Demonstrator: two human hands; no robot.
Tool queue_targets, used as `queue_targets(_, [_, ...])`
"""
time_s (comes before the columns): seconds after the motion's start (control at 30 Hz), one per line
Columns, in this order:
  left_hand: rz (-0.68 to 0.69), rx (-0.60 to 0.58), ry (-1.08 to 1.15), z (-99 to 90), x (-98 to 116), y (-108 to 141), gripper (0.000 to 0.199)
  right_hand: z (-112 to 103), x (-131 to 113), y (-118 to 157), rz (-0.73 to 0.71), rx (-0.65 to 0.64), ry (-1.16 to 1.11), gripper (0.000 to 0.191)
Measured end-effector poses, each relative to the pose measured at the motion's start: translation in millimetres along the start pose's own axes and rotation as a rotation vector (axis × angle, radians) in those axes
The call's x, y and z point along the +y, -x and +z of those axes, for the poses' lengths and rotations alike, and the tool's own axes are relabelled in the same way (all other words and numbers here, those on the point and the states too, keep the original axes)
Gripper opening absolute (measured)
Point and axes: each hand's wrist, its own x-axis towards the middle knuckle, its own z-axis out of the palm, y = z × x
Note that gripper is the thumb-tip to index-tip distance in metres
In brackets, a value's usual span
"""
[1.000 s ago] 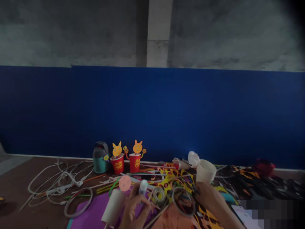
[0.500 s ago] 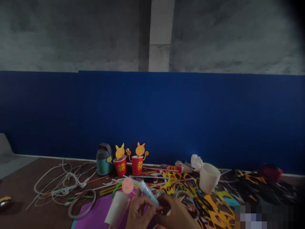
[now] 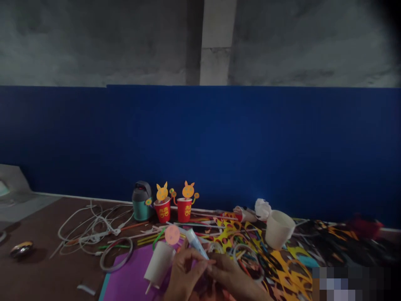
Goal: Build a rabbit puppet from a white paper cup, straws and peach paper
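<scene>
My left hand (image 3: 184, 274) and my right hand (image 3: 230, 274) meet at the bottom centre, fingertips pinched around a small orange-pink piece (image 3: 211, 262). A light-blue tube (image 3: 196, 243) slants just behind the fingertips; whether a hand touches it I cannot tell. Left of my left hand, a white paper cup (image 3: 159, 264) lies tilted over purple paper (image 3: 125, 276), a thin stick poking from its lower end. Above that cup is a pink paper disc (image 3: 172, 235) with small marks. Two red cups (image 3: 163, 211) with orange cat-eared paper heads stand farther back.
A teal and grey flask (image 3: 142, 205) and tangled white cables (image 3: 94, 234) are at the left. Tape rings (image 3: 116, 267), a white cup (image 3: 279, 230) and yellow paper scraps (image 3: 290, 267) spread across the table. Blue partition (image 3: 200, 142) stands behind. A shiny object (image 3: 21, 249) sits far left.
The whole view has shifted, with table things now slightly higher and farther right. Both hands remain together at the fingertips, and the small orange-pink piece shows between them.
</scene>
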Motion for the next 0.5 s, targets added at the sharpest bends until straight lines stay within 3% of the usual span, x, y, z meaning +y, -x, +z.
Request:
queue_targets(0.07, [-0.021, 0.029, -0.001, -0.1, 2, 0, 0.027, 2, -1, 0, -0.001, 0.076, -0.005, 0.047])
queue_targets(0.23, [-0.099, 0.078, 0.01, -2.0, 4, -1, 0.023, 3, 3, 3, 0.1, 0.093, -0.052, 0.046])
queue_targets(0.37, [-0.105, 0.013, 0.084, 0.8, 5, 0, 0.021, 4, 12, 1, -0.06, 0.152, -0.057, 0.047])
queue_targets(0.5, [-0.063, -0.018, 0.0, 3.2, 6, 0, 0.019, 5, 17, -4, -0.175, 0.217, 0.015, 0.054])
